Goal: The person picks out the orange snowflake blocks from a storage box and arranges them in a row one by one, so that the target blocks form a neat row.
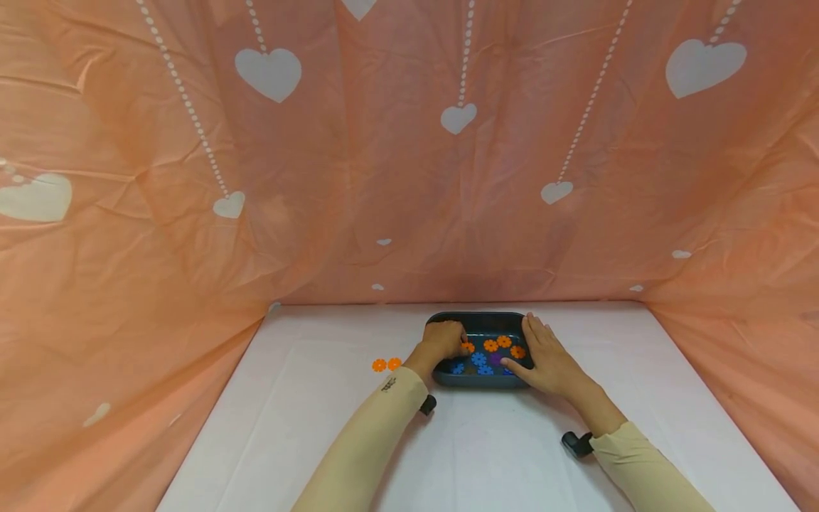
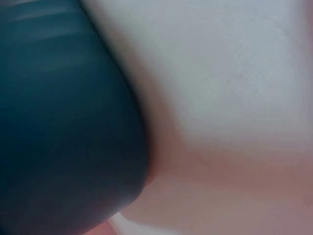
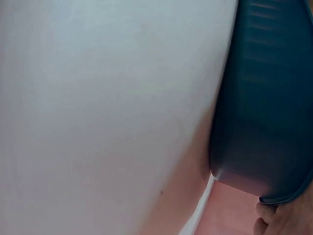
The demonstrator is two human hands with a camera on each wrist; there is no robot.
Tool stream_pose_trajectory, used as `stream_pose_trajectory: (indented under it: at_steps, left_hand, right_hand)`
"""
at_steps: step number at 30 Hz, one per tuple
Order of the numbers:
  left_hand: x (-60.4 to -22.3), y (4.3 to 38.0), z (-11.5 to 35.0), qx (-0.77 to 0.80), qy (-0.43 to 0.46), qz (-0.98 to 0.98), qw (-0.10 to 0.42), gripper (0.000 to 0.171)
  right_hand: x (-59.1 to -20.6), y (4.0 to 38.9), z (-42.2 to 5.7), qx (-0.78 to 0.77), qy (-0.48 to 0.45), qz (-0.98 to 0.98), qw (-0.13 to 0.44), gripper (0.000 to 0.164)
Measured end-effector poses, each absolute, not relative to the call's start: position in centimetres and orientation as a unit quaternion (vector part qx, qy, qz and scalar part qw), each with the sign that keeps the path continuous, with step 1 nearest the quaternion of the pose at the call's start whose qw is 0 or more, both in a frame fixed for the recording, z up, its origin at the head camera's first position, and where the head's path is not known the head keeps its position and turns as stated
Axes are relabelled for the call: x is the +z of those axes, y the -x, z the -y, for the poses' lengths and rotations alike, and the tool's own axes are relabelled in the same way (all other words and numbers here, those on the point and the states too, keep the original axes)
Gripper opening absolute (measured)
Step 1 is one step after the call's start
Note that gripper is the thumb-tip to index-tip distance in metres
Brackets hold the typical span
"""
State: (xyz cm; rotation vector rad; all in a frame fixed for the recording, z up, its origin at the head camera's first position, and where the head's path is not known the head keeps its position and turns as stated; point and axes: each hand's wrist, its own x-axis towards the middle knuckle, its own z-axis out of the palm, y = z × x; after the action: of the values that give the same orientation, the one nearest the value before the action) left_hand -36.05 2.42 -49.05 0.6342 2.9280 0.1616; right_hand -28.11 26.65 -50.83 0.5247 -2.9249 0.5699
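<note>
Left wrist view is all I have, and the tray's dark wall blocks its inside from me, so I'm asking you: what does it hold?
Observer: The head view shows orange flower-shaped pieces, blue flower-shaped pieces and a purple piece lying in the dark tray.
Operator: Thanks. My picture doesn't show the right hand; where is it?
Observer: The right hand rests at the tray's right end, fingers straight along the rim and thumb reaching over the inside.
</note>
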Motion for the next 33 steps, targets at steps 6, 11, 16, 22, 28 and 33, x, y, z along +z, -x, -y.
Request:
stream_pose_trajectory:
  at_steps: [6,11,16,22,28,33]
  left_hand:
    - [-49.2,36.2,-2.0,0.049,-0.225,-0.97,0.075,0.035]
    - [-49.5,36.4,-1.7,0.051,-0.237,-0.968,0.065,0.037]
    - [-49.4,36.2,-1.3,0.076,-0.248,-0.964,0.058,0.038]
    - [-49.1,36.0,-0.8,0.134,-0.257,-0.955,0.058,0.033]
    - [-48.6,35.7,-0.1,0.178,-0.259,-0.948,0.054,0.03]
    - [-47.6,35.2,0.7,0.218,-0.252,-0.942,0.047,0.028]
  right_hand:
    - [-50.6,28.2,-26.6,0.194,-0.173,0.964,0.051,0.108]
    - [-50.5,28.3,-26.3,0.194,-0.176,0.964,0.055,0.108]
    - [-50.4,28.3,-26.2,0.191,-0.176,0.964,0.055,0.108]
    - [-50.4,28.2,-26.2,0.186,-0.175,0.965,0.054,0.107]
    - [-50.6,28.1,-26.4,0.187,-0.176,0.965,0.052,0.108]
    - [-50.5,27.8,-26.4,0.192,-0.175,0.964,0.052,0.108]
